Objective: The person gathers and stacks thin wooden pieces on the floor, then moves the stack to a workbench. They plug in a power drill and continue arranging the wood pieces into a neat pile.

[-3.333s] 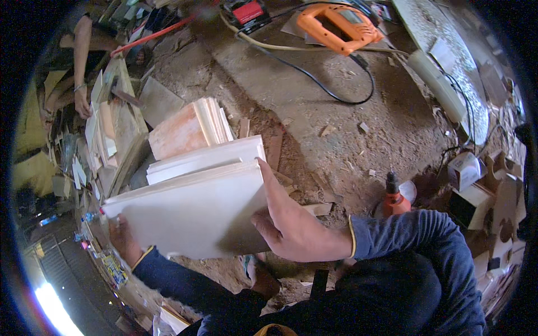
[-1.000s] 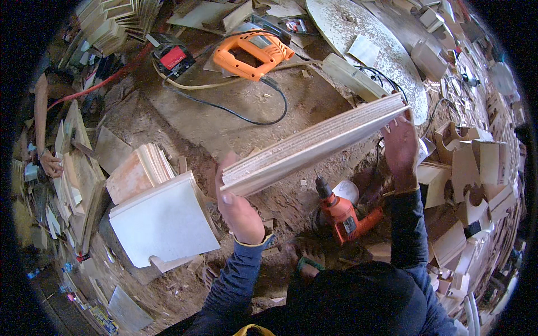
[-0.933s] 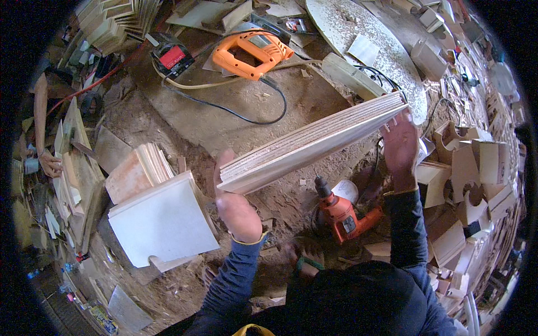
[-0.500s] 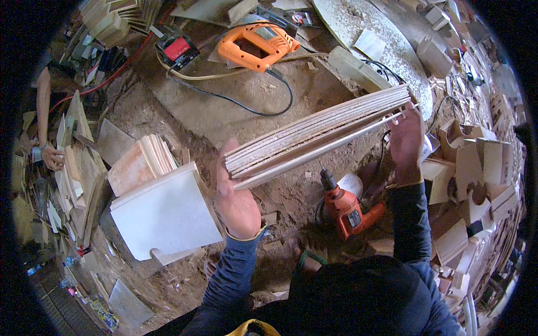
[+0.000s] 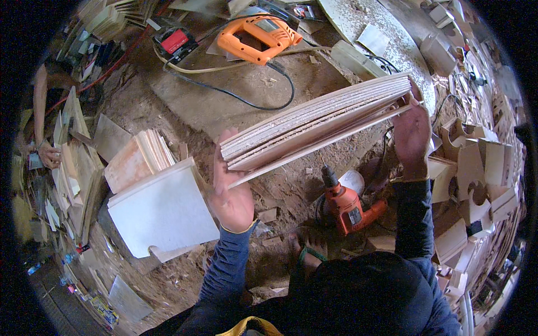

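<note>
Between my two hands I hold up a stack of thin wooden boards (image 5: 319,120), its layered edges facing me. My left hand (image 5: 232,193) presses against the left end, fingers along the far side. At the other end my right hand (image 5: 413,137) grips the boards, its fingertips partly hidden behind them. The nearest board stands apart from the rest by a narrow gap. Below the stack a red-orange power drill (image 5: 346,204) lies on the dusty ground, its chuck pointing away from me.
An orange jigsaw-like power tool (image 5: 258,39) with a dark cord lies ahead. Left of me stand more stacked boards (image 5: 162,207), one with a notch. Cut wooden pieces (image 5: 471,168) pile up at right. A co-worker's hand (image 5: 49,155) touches boards at far left.
The stack has tilted and its nearest board has swung away from the others, widening the gap. My left hand has shifted slightly left; my right slightly right.
</note>
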The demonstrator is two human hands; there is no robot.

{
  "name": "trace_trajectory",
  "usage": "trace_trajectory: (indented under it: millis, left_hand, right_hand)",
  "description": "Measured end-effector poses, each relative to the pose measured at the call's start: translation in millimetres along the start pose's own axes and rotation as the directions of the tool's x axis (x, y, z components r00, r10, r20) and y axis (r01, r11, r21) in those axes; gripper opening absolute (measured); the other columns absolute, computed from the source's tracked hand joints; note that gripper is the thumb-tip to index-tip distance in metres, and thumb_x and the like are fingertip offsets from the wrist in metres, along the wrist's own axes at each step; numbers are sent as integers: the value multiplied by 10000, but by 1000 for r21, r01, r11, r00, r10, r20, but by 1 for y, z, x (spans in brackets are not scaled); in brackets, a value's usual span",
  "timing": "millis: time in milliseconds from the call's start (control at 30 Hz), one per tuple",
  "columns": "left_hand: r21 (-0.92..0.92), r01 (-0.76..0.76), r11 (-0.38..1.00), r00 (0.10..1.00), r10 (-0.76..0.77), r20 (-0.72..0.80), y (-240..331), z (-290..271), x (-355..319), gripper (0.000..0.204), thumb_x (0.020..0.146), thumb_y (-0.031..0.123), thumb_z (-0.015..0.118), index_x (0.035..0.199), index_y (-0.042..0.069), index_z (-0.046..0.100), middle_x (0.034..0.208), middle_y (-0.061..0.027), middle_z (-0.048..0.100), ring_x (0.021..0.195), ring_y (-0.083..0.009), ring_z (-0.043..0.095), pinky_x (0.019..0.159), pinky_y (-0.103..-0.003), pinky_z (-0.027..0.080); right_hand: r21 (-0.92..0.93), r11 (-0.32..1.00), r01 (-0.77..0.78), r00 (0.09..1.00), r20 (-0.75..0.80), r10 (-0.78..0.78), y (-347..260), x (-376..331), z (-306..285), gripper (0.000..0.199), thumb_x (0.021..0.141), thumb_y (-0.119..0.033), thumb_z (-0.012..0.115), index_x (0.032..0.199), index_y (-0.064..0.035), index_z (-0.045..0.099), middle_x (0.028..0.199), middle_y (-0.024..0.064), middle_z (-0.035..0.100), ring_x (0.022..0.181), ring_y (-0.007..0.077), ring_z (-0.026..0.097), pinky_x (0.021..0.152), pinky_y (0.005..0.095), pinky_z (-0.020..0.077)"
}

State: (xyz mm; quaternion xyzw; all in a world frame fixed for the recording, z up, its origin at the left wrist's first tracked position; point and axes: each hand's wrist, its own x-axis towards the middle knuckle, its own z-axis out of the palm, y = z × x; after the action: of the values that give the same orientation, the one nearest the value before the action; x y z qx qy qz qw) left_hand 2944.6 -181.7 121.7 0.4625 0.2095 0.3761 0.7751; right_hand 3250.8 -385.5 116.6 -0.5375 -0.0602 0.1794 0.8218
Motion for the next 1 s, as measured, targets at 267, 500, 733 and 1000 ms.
trace_trajectory:
  millis: [267,500,733,1000]
  left_hand:
    - [125,-135,983,983,149,-108,-56,-11,-18,872,1009,644,346,1535,-51,316,1596,-251,329,1479,-363,330,1225,-484,225]
    - [241,-114,964,977,153,-149,-59,-16,-12,892,1006,691,303,1538,-24,326,1569,-249,377,1458,-354,366,1214,-481,253]
    - [266,-239,934,971,226,78,-68,-19,-21,755,1022,315,581,1587,3,188,1639,-194,259,1470,-351,325,1224,-459,219]
    - [785,-402,472,913,268,307,-86,-55,-20,492,1010,204,610,1415,-45,483,1513,-244,447,1411,-411,392,1164,-474,295]
  right_hand:
    - [-23,998,-56,988,-144,52,34,7,0,587,1012,-407,573,1468,-65,435,1472,76,498,1414,231,406,1205,451,247]
    - [-223,972,72,997,22,-68,28,0,-3,666,1022,-366,577,1540,-18,346,1522,125,450,1398,236,428,1177,395,301]
    - [-191,975,110,985,151,-82,47,5,-29,571,1023,-205,538,1530,-5,366,1466,95,501,1312,209,494,1133,356,355]
    - [-286,910,302,946,205,-249,62,2,-44,606,916,33,490,1517,19,407,1487,127,516,1356,220,490,1145,347,371]
